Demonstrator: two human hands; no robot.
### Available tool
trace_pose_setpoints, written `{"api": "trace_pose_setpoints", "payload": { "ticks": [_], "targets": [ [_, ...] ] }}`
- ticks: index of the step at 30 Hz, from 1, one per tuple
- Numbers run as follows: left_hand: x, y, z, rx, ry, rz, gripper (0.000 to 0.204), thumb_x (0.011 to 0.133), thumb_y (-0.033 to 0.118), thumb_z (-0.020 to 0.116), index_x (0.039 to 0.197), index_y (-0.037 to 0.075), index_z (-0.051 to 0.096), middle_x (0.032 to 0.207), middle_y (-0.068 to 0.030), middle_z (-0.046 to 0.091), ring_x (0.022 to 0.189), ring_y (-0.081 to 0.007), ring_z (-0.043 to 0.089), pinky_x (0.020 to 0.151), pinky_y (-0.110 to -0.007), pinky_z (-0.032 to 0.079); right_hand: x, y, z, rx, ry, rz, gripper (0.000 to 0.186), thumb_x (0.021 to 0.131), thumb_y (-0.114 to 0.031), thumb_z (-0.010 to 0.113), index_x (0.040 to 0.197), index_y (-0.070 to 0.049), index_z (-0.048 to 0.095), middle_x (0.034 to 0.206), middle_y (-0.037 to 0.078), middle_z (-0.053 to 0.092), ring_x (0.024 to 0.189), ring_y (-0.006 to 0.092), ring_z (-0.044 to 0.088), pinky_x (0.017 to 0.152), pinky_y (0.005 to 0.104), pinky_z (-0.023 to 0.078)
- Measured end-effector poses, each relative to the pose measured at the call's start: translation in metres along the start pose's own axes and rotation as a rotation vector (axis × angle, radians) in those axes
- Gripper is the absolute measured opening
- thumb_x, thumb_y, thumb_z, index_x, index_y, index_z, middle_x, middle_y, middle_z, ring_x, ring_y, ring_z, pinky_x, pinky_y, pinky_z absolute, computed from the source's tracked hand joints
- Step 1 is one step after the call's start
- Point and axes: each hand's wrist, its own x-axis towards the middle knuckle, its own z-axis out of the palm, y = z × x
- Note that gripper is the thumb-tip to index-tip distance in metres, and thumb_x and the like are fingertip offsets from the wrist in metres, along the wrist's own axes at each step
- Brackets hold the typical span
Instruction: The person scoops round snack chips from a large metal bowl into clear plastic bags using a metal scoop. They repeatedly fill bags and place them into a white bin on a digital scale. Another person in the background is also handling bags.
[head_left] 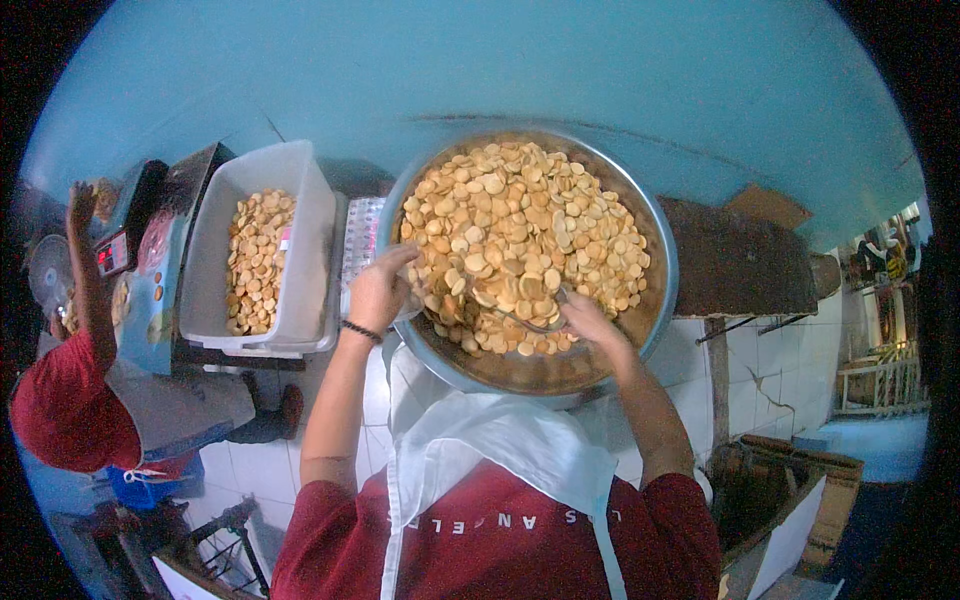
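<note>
A wide metal basin (pixel 661 300) in front of me holds a heap of small round golden biscuits (pixel 530 215). My right hand (pixel 592 322) is inside the basin at its near right, closed on a see-through scoop (pixel 540 326) that is pushed in among the biscuits. At the basin's left rim, my left hand (pixel 378 290) is closed, with a dark beaded bracelet at the wrist. Under its fingers is a see-through plastic piece (pixel 409 306), perhaps a bag or tub; its shape is not plain. Some biscuits near the left hand look blurred.
Left of the basin, a translucent plastic tub (pixel 318 230) holds more biscuits. Beyond it are a digital scale (pixel 112 252) and a co-worker in a red shirt (pixel 75 410) with one arm raised. A dark bench (pixel 740 255) extends right; a blue wall (pixel 560 60) stands behind.
</note>
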Motion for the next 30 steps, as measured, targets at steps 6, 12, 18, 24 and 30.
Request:
{"api": "trace_pose_setpoints", "payload": {
  "ticks": [6,12,18,24,30],
  "targets": [
    [0.023,0.032,0.020,-0.007,-0.153,-0.057,0.058,0.070,-0.009,0.050,0.126,0.008,0.055,0.133,-0.0111,0.054,0.121,-0.0297,0.052,0.099,-0.039,0.045,-0.027,-0.070,-0.040,-0.217,0.126,-0.432,0.030,0.095,-0.020,0.043,0.114,0.001,0.053,0.086,0.022,0.063,0.079,0.0312,0.065,0.069,0.0416,0.051],
    [0.037,0.070,0.032,0.033,-0.157,0.179,0.053,0.078,0.002,0.053,0.131,-0.001,0.046,0.135,-0.0225,0.048,0.120,-0.0379,0.050,0.099,-0.043,0.043,-0.074,-0.168,-0.061,-0.997,0.277,-0.405,0.026,0.088,-0.015,0.046,0.103,0.003,0.058,0.082,0.025,0.065,0.081,0.0391,0.066,0.073,0.0494,0.050],
    [0.041,0.105,0.045,-0.095,-0.223,0.163,0.066,0.074,0.003,0.061,0.135,-0.006,0.039,0.145,-0.0242,0.034,0.134,-0.0377,0.034,0.109,-0.044,0.033,-0.097,-0.217,-0.058,-1.334,0.325,-0.381,0.021,0.085,-0.013,0.047,0.092,-0.001,0.063,0.077,0.019,0.067,0.078,0.0349,0.067,0.070,0.0466,0.052],
    [0.049,0.102,0.027,-0.220,-0.219,0.106,0.067,0.070,-0.002,0.058,0.134,-0.007,0.040,0.141,-0.0241,0.041,0.130,-0.0387,0.039,0.111,-0.039,0.031,-0.128,-0.225,-0.079,-1.341,0.535,-0.276,0.021,0.085,-0.014,0.049,0.095,-0.002,0.063,0.077,0.018,0.068,0.073,0.0320,0.069,0.065,0.0433,0.056],
    [0.036,0.066,-0.052,-0.916,-0.265,-0.164,0.062,0.077,-0.007,0.048,0.139,-0.001,0.040,0.123,-0.0098,0.057,0.061,-0.0055,0.059,0.053,-0.020,0.050,-0.093,-0.119,-0.090,-1.073,0.561,-0.269,0.024,0.087,-0.024,0.051,0.101,-0.005,0.055,0.074,0.021,0.064,0.071,0.0397,0.065,0.065,0.0504,0.051]
  ]
}}
